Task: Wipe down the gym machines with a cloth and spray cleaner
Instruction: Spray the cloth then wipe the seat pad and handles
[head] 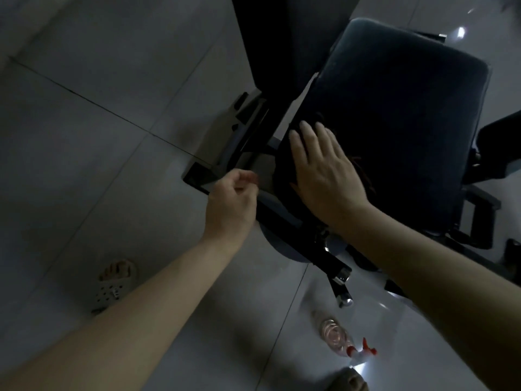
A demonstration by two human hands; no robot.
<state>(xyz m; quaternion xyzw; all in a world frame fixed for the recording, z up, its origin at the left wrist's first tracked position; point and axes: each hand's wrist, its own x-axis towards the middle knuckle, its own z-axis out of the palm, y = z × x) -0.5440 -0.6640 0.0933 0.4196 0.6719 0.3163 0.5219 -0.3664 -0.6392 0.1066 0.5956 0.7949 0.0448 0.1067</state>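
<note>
A dark padded seat [400, 114] of a gym machine fills the upper right. My right hand [324, 167] lies flat with straight fingers on the seat's near left corner, pressing a dark cloth [363, 170] with reddish stitching that shows just past the hand. My left hand [234, 198] hovers beside the seat's left edge with its fingers loosely curled, and I cannot make out anything in it. A clear spray bottle [338, 337] with a red and white trigger head lies on the floor near the bottom.
The machine's dark frame [248, 128] and a chromed adjustment bar [338, 277] reach out below and left of the seat. My sandalled foot [115, 283] stands on the pale tiled floor [84, 136] at lower left. Another dark machine part [501, 142] juts in at the right.
</note>
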